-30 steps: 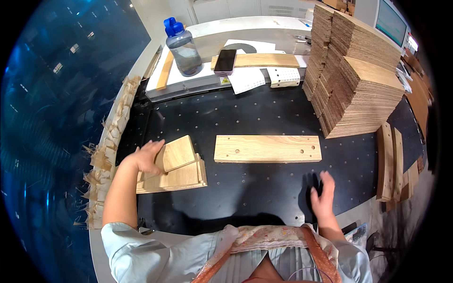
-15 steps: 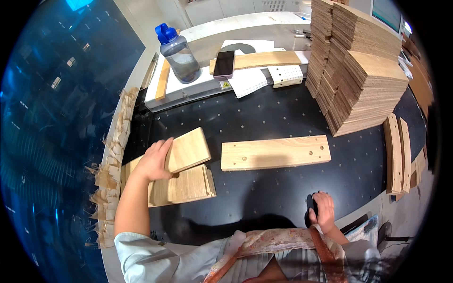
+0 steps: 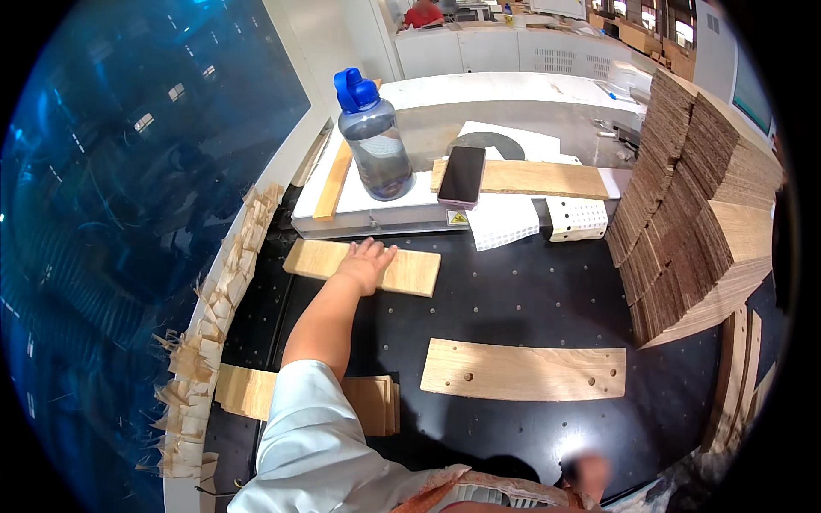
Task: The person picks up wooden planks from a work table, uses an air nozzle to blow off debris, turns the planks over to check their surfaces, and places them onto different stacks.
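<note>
My left hand (image 3: pixel 368 261) lies flat, fingers spread, on a light wooden board (image 3: pixel 363 267) near the far edge of the black perforated table (image 3: pixel 522 299). A small stack of similar boards (image 3: pixel 368 402) sits close to me under my left sleeve. A longer curved wooden piece with drilled holes (image 3: pixel 523 371) lies to the right of it. My right hand (image 3: pixel 588 472) is blurred at the table's near edge, and I cannot tell what it does.
A tall fanned stack of brown sheets (image 3: pixel 697 197) fills the right side. Beyond the board stand a grey water bottle with a blue cap (image 3: pixel 372 141), a dark phone (image 3: pixel 463 175) on a plank, and white paper. Wood scraps (image 3: pixel 209 342) line the left edge.
My left hand has carried one board from the near stack away to the far side of the table. My right hand stays low at the near edge.
</note>
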`<state>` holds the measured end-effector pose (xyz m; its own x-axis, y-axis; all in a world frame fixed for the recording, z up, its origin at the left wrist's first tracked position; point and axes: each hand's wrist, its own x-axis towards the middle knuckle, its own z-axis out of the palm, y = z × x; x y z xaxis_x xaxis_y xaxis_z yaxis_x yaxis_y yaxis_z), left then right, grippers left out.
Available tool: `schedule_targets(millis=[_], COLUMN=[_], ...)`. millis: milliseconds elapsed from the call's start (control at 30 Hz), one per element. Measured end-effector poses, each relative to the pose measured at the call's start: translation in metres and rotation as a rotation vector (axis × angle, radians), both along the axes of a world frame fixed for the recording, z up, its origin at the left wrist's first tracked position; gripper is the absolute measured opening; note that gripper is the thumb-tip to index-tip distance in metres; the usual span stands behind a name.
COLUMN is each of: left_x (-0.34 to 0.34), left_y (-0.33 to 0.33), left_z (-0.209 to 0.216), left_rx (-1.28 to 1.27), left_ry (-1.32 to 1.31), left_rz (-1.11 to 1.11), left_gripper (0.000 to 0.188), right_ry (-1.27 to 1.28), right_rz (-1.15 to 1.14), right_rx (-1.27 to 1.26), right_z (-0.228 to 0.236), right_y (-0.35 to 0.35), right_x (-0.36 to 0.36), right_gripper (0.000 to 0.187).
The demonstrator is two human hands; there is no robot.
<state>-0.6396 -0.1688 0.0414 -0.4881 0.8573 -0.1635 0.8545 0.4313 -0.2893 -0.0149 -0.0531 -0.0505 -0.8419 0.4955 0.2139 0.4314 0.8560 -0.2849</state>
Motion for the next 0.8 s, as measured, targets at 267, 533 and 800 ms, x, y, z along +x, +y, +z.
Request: schedule_targets(millis=[267, 533, 800], left_x=[-0.018, -0.01, -0.03], left_y=[-0.031, 0.029, 0.023], left_z=[-0.022, 0.003, -0.016], left_rx=[0.649, 1.786, 2.061], left_ry=[-0.439, -1.346, -1.383], left_rz=[0.874, 1.348, 1.245], left_gripper=[0.031, 0.064, 0.068], right_ry=[-0.058, -0.1, -0.117], right_rz=[-0.009, -0.047, -0.066], right_rx=[0.003, 0.007, 0.015], right_z=[-0.005, -0.009, -0.017], right_y=[0.009, 0.005, 0.007], right_x=[-0.002, 0.004, 0.007], right_gripper=[0.024, 0.022, 0.02])
